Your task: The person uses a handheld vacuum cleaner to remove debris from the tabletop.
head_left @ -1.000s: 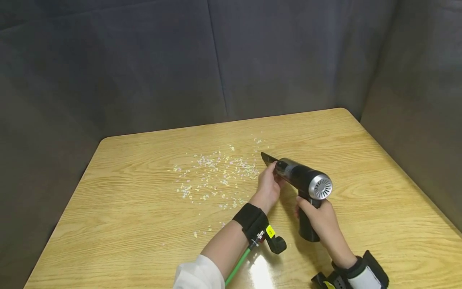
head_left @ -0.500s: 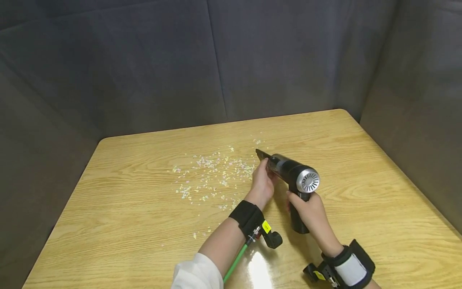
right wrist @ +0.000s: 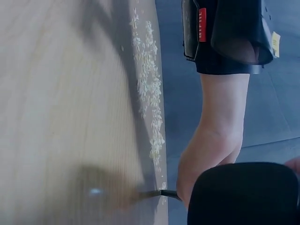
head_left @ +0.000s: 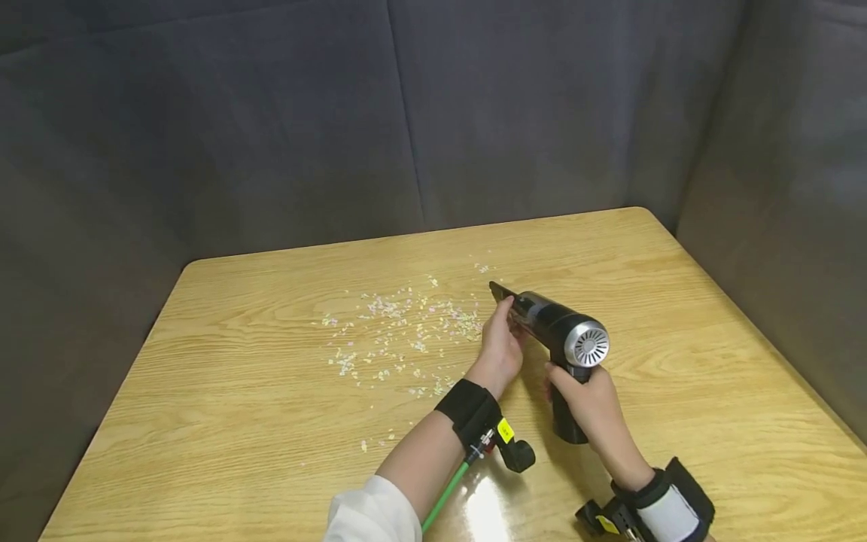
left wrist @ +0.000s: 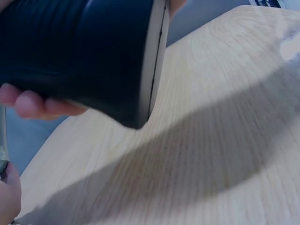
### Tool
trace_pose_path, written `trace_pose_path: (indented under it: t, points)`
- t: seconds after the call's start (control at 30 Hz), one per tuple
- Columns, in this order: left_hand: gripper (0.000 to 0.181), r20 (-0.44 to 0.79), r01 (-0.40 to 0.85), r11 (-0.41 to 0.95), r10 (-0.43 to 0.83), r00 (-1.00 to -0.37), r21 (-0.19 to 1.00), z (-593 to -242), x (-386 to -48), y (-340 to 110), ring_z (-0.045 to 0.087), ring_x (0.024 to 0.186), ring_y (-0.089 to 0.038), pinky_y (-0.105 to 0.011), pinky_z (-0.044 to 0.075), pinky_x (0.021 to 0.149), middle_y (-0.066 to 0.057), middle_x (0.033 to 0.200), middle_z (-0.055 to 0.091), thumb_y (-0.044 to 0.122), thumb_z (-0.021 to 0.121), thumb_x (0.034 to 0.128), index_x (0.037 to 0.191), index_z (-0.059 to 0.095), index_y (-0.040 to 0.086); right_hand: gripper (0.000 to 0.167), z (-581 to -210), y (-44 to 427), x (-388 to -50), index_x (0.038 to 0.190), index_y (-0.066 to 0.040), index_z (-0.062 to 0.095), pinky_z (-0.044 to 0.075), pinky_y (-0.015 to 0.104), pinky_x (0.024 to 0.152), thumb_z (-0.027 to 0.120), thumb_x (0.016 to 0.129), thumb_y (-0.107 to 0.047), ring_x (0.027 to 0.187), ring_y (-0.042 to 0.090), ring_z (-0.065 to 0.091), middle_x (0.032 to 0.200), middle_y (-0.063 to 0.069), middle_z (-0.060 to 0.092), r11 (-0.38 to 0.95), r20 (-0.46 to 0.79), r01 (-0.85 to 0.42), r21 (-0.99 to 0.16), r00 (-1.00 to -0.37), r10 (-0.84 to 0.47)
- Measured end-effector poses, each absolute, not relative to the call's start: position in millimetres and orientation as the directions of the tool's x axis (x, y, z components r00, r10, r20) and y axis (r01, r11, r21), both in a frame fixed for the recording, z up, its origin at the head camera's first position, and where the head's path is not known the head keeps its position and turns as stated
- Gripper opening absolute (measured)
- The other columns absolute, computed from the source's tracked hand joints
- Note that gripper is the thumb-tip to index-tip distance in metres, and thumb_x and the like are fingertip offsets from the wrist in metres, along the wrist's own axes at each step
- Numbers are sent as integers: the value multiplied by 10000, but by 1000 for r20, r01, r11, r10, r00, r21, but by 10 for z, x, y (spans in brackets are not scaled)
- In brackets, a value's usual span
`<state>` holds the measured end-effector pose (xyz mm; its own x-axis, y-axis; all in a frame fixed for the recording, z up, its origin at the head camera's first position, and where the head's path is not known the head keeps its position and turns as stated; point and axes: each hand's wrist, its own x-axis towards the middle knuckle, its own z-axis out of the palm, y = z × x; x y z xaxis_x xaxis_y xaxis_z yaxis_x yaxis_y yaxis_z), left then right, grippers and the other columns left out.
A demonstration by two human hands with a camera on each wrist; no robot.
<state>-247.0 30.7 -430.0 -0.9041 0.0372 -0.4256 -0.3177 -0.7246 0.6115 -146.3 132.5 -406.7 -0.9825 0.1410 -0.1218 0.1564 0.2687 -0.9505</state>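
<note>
- Vac (head_left: 552, 320) just nudged right — it's over the table (head_left: 691, 361), nozzle (head_left: 503, 290) by the scraps' (head_left: 420, 331) right side.
- Scraps look unchanged, so probably no headway.
- Right hand (head_left: 592, 399) grips the handle (head_left: 567, 421); left hand (head_left: 500, 350) seems wrapped round the front — fingers mostly hidden.

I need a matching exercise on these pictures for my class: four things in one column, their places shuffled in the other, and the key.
Things
1. left hand
2. right hand
3. small pale bits
4. green cable

Places
A. scattered over the wooden table
B. around the handle of the black handheld device
C. leading to the left arm's black strap
D. at the front of the device, by its nozzle

Right pairs: 1-D, 2-B, 3-A, 4-C
</note>
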Motion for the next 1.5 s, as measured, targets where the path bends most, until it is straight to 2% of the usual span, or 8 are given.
trace_pose_path:
  t: [0.17,0.37,0.57,0.87,1.13,1.27,1.43,1.5]
  points:
    - [218,-400,-335,-707,80,-913,622,-4288,-2465,368,501,717,-68,-207,426,766,83,728,555,273,579,943,747,574,181,205,-4044,1384,-1438,916,46,583,482,192,620,583,900,-158,591,66,588,616,-76,601,280,-116,158,-947,-980,160]
    - [178,-348,-301,-712,84,-934,634,-4292,-2508,402,526,702,-40,-194,436,740,105,714,584,215,635,918,741,625,199,197,-4042,1376,-1487,941,52,566,504,203,600,580,896,-139,580,67,597,624,-70,599,259,-117,161,-952,-977,176]
    - [209,-368,-310,-708,76,-926,634,-4293,-2560,420,521,699,-37,-179,425,717,104,707,574,245,627,924,723,597,193,216,-4059,1349,-1552,976,44,556,496,197,605,580,892,-153,580,51,589,630,-74,589,268,-126,177,-947,-973,194]
    - [173,-391,-321,-703,66,-918,634,-4291,-2719,419,531,764,-53,-196,436,783,94,773,582,323,644,916,814,598,192,232,-4077,1309,-1726,946,18,563,480,190,615,590,887,-205,575,40,563,622,-69,580,311,-107,169,-935,-972,207]
    - [104,-341,-311,-699,101,-935,644,-4324,-2805,397,526,785,-62,-234,402,831,108,755,585,236,630,912,824,581,208,216,-4129,1294,-1840,887,-8,568,457,190,629,581,896,-224,565,54,553,583,-94,562,305,-99,159,-939,-974,201]
    - [78,-345,-314,-685,96,-934,658,-4318,-2855,390,540,837,-64,-236,397,879,103,815,601,252,632,921,947,618,180,209,-4133,1273,-1901,876,-11,567,446,191,638,581,894,-219,570,62,546,575,-94,557,312,-80,143,-939,-975,205]
    - [369,-344,-293,-666,59,-937,686,-4296,-2904,384,557,928,-79,-262,420,965,80,930,605,290,614,941,1253,560,100,239,-4163,1257,-2002,921,5,570,438,186,643,601,877,-228,608,53,527,624,-67,570,342,-57,134,-930,-972,226]
    - [417,-326,-281,-655,55,-944,702,-4285,-2916,380,558,955,-84,-275,419,992,81,937,601,303,591,955,1304,525,86,254,-4181,1256,-2052,945,7,571,439,182,650,610,870,-232,619,50,525,641,-61,574,355,-52,135,-925,-971,235]
